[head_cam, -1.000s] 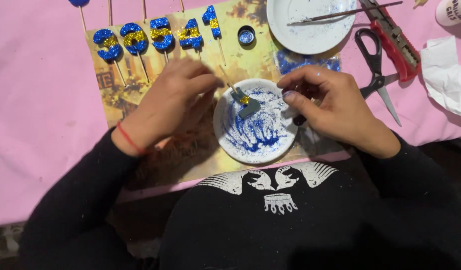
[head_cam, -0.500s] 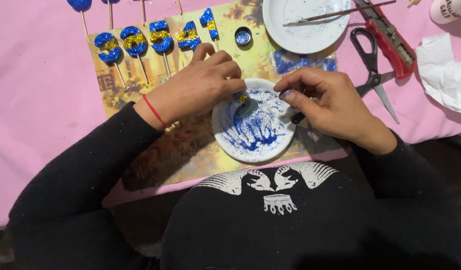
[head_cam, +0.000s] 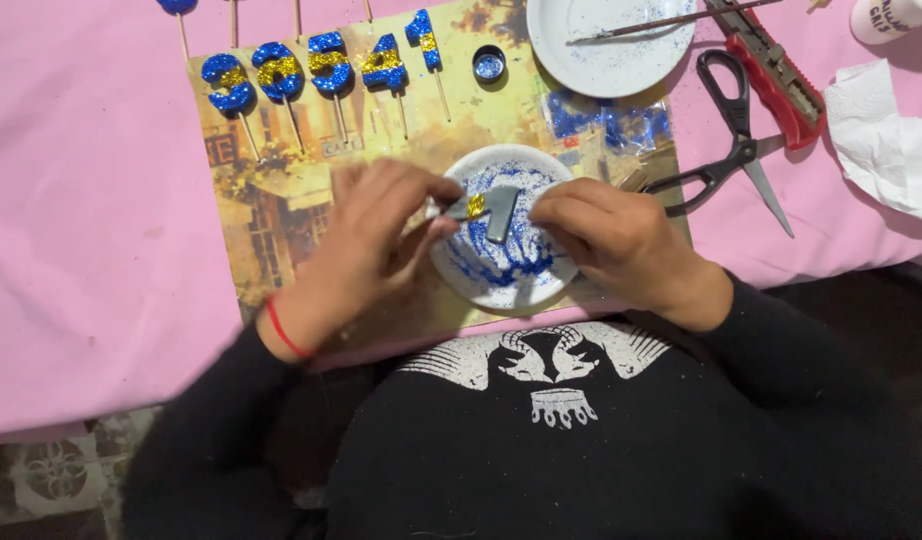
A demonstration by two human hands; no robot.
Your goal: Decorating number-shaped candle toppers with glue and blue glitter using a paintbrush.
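Observation:
My left hand (head_cam: 366, 240) pinches a small grey number-shaped piece (head_cam: 493, 208) with a gold glitter patch, holding it over a small white plate (head_cam: 501, 285) streaked with blue glitter. My right hand (head_cam: 611, 235) rests at the plate's right edge, fingertips close to the piece; whether it grips anything is unclear. Both sleeves are black, with a red band on the left wrist.
Several blue and gold glitter number shapes on sticks (head_cam: 321, 65) lie in a row on a picture mat (head_cam: 281, 200). A larger white plate (head_cam: 606, 45) with a brush, black scissors (head_cam: 731, 150), a red tool (head_cam: 771, 75), crumpled tissue (head_cam: 886, 150) and a small glitter cap (head_cam: 489, 65) sit on pink cloth.
My left hand has lifted the grey piece up over the plate's middle. My right hand has shifted slightly toward the plate's edge.

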